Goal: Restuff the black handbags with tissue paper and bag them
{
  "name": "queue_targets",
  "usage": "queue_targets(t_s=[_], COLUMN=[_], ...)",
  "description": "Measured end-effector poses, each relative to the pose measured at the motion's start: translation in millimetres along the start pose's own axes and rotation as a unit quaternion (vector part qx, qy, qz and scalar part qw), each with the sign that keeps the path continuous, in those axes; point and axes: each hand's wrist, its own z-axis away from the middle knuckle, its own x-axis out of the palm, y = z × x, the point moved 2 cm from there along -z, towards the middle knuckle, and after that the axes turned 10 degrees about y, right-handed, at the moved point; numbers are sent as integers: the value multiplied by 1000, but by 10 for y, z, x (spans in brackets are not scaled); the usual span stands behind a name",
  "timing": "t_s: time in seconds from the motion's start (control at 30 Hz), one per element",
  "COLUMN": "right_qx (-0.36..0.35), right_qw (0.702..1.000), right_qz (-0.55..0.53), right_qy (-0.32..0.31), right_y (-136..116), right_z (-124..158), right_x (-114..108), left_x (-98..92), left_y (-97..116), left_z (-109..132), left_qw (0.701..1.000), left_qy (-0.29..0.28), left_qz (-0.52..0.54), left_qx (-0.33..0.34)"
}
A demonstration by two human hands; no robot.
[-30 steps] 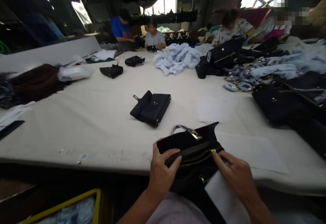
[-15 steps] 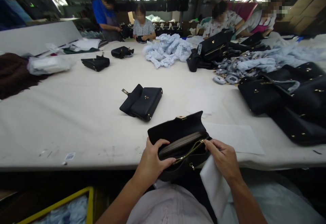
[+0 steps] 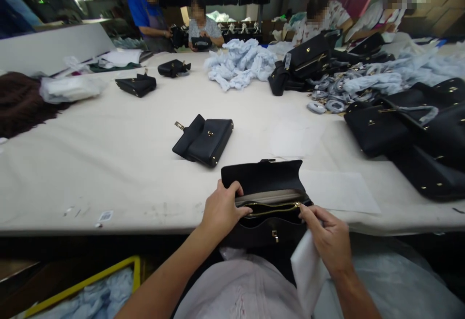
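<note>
The right grip [image 3: 332, 241] pinches the small gold-toned metal zip pull [image 3: 297, 205] between thumb and forefinger, while the left grip [image 3: 221, 210] clasps the left end of the black, leather-look handbag with a raised flap [image 3: 261, 176], thumb over the mouth and forefinger curled at the back; its other fingers are mostly hidden. The broad cream cloth-covered counter [image 3: 109, 149] carries most of what lies around. By its right edge sits a heap of black handbags with gold-toned studs [image 3: 378, 132], and towards the far edge a mound of crumpled pale blue wrapping [image 3: 240, 65]. Below the near edge, at the left corner, shows the rim of a yellow rectangular crate [image 3: 136, 273]. The handbag being held is at the near edge, right of its middle, its mouth facing up; whether the counter or the lap bears it cannot be told. A second black handbag with its flap laid open [image 3: 212, 140] lies beyond it, near the middle of the counter. A folded white soft sheet [image 3: 308, 265] hangs beneath the right grip, though whether those fingers hold it is unclear. Inside the mouth, the gold-toned toothed zip [image 3: 272, 210] gapes, the pull at its right end. The step in hand looks like handling this zip; sliding the pull along would call for a firm pinch on the right, a level draw, and the left grip steadying the mouth with its thumb clear of the teeth.
</note>
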Motion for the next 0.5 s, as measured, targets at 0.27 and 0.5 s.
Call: queue_targets(t_s=[0.27, 0.5], right_qx=[73, 79], right_qw=[987, 967], right_qz=[-140, -35], right_qy=[23, -241], right_y=[188, 772], right_z=[670, 645], right_x=[-91, -496], left_x=[49, 15], left_y=[-44, -279], left_z=[85, 415], left_qw=[996, 940], left_qy=[66, 175], left_qz=[60, 253], left_qx=[16, 145])
